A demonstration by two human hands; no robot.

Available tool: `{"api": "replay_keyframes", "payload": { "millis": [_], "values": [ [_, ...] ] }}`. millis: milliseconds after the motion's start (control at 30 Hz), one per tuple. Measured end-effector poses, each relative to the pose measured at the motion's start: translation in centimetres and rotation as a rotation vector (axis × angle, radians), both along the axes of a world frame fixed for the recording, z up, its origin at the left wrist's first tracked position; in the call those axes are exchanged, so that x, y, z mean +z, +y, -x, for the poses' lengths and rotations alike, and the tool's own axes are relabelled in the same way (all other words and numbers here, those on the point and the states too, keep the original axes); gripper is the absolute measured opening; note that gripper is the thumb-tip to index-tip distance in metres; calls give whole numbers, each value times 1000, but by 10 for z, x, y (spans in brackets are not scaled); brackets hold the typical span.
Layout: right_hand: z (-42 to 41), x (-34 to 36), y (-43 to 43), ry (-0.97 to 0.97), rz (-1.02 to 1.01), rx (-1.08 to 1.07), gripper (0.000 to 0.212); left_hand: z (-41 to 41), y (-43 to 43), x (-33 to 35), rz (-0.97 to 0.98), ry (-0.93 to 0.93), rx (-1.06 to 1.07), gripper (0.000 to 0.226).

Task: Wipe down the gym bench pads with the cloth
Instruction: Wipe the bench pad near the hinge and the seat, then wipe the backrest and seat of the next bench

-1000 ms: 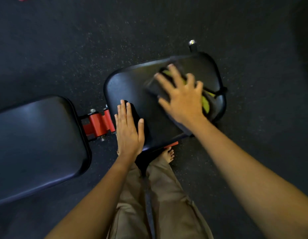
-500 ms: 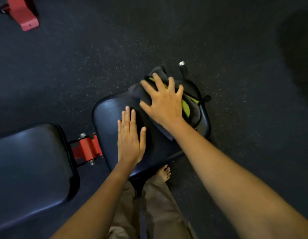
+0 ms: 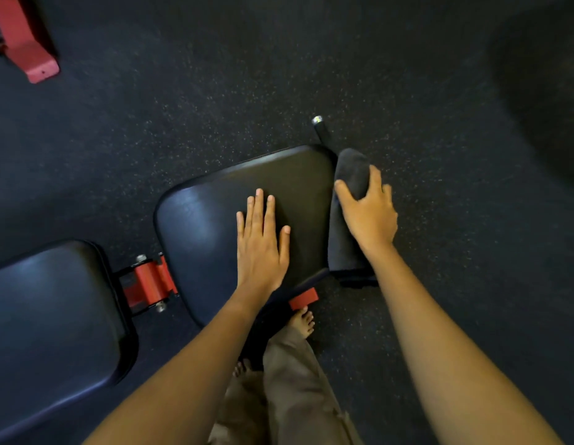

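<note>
We saw the dark cloth draped over the right-hand end of the seat pad. Its long axis ran from far to near along that end edge, crosswise to the bench. The right hand gripped its far part, thumb on the pad side and fingers curled over the outer side. The left hand lay flat on the seat pad, fingers straight and close together, pointing away from the person. The bench itself ran left to right, with the back pad at the left, joined by a red hinge.
</note>
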State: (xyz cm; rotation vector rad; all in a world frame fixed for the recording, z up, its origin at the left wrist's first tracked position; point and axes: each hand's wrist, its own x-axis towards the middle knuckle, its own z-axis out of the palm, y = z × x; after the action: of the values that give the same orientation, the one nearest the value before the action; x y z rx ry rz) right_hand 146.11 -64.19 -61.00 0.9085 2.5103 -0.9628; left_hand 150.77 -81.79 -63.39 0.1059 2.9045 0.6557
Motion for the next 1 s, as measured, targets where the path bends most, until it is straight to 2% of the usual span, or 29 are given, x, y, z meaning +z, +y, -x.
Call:
{"api": "replay_keyframes", "payload": {
  "millis": [267,400,500,567,767,900,1000],
  "values": [
    [-80,8,-29,110,26,-263,69,-37,5,12,-80,-4,-23,62],
    [-109,23,-48,57,54,-219,67,-67,-5,33,-203,-23,71,59],
    [-132,47,-59,57,181,-188,60,-85,-17,65,-345,-53,215,51],
    [-147,73,-71,122,309,-168,56,-97,-29,95,-434,-46,313,50],
    [-178,197,-116,526,599,-159,51,-125,-62,217,-754,120,499,45],
    [-201,294,-124,701,746,-106,45,-149,-72,314,-899,212,475,44],
    [-211,352,-120,763,780,-37,41,-157,-69,372,-955,229,458,44]
  ]
}}
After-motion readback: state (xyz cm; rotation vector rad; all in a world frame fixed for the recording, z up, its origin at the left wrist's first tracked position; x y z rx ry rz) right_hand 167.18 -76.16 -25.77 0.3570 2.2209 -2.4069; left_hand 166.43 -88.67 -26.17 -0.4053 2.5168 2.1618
